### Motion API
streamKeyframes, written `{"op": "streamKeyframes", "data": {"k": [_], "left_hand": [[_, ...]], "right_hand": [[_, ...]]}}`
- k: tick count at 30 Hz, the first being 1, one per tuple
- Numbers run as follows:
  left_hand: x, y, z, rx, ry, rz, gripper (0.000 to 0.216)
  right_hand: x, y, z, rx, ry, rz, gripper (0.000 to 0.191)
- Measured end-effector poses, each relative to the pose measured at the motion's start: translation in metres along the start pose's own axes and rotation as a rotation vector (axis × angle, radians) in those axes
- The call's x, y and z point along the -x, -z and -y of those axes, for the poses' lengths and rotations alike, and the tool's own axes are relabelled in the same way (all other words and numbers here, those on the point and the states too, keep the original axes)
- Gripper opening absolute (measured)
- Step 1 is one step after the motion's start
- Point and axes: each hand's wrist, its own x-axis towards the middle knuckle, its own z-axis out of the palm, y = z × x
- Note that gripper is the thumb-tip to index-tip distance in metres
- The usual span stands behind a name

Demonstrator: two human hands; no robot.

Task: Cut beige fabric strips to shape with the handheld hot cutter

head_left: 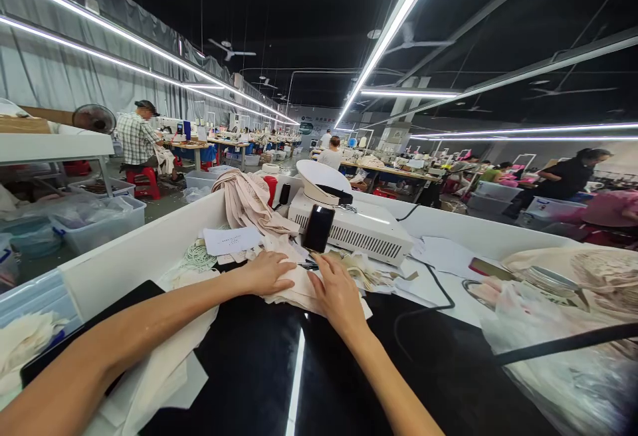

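My left hand [265, 274] rests with outstretched fingers on a stack of cream fabric pieces [298, 288]. From the other side, my right hand [339, 295] touches the same stack, its thumb and fingers apart. Both hands are open, and neither grips anything that I can see. The stack lies at the back edge of a glossy black surface [239, 363]. Just behind my fingers a dark phone [319, 228] leans upright against a white vented box [366, 226]. A white paper with writing [232, 240] lies beyond my left hand.
Pinkish folded cloth [249, 203] drapes over the back left rim. A white peaked cap [319, 182] sits on the box. A black cable [441, 290] and a clear plastic bag [543, 349] lie at right. Cream cloth [164, 363] lies under my left forearm. Several people work beyond.
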Motion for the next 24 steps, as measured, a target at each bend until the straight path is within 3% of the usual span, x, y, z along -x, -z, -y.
{"op": "streamKeyframes", "data": {"k": [6,11,17,24], "left_hand": [[0.01,-0.012,-0.005,0.008,-0.01,-0.059,0.054],[0.008,-0.013,-0.005,0.011,0.009,-0.054,0.053],[0.0,-0.003,-0.005,0.028,0.007,-0.037,0.055],[0.011,0.046,-0.017,0.079,0.02,-0.151,0.053]], "right_hand": [[0.022,-0.024,0.002,-0.006,-0.016,0.069,0.039],[0.028,-0.026,-0.005,-0.035,-0.029,0.094,0.042],[0.037,-0.005,0.019,-0.1,-0.016,0.021,0.048],[0.107,0.046,0.064,-0.243,0.137,0.111,0.043]]}}
